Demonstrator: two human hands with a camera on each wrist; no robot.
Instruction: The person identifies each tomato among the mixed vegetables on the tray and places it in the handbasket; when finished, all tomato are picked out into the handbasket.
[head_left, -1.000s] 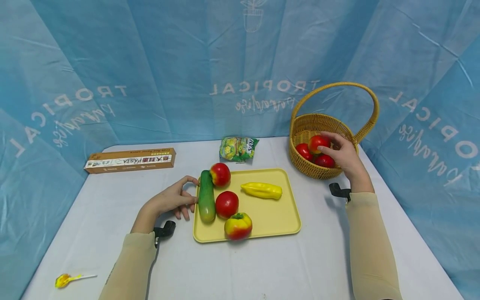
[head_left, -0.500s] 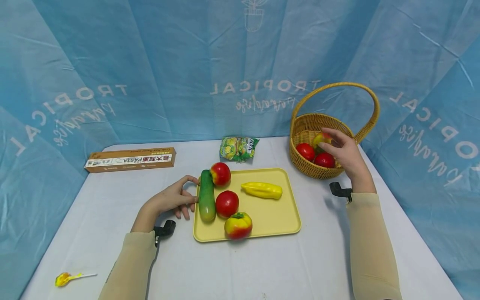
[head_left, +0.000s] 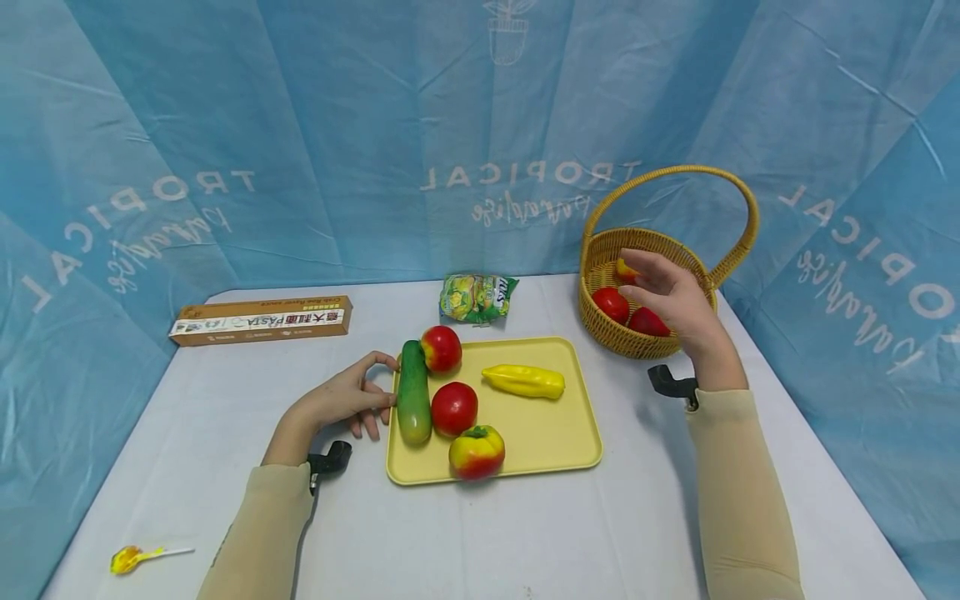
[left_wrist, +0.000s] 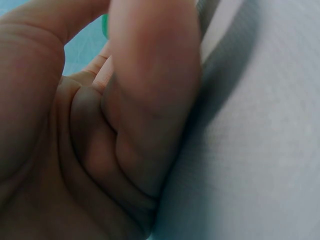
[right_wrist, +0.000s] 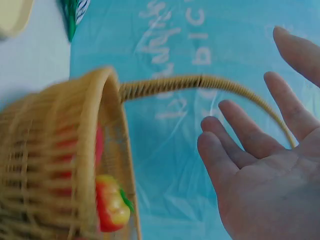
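Note:
My left hand (head_left: 341, 396) rests at the left rim of a yellow tray (head_left: 555, 442), thumb and index fingertips right at the edge beside a green cucumber (head_left: 413, 396). On the tray lie a red fruit with a yellow patch (head_left: 441, 349), a red round fruit (head_left: 454, 408), a red-yellow bell pepper (head_left: 477, 452) and a long yellow pepper (head_left: 523, 381). Over the wicker basket (head_left: 618, 340), my right hand (head_left: 678, 308) holds nothing, fingers spread from the thumb. Inside are red round fruits (head_left: 611, 304) and a red-yellow bell pepper (right_wrist: 112, 205), partly hidden by the hand in the head view.
The basket's tall handle (head_left: 750, 221) arches up on its right. A green snack packet (head_left: 477, 298) lies behind the tray. A pasta box (head_left: 262, 321) sits at the back left, and a lollipop (head_left: 127, 559) at the front left. A blue curtain (head_left: 337, 150) borders the table.
The right hand has let go of the red-yellow bell pepper inside the basket and drawn slightly up and left, fingers opened. The left hand and the tray have stayed still.

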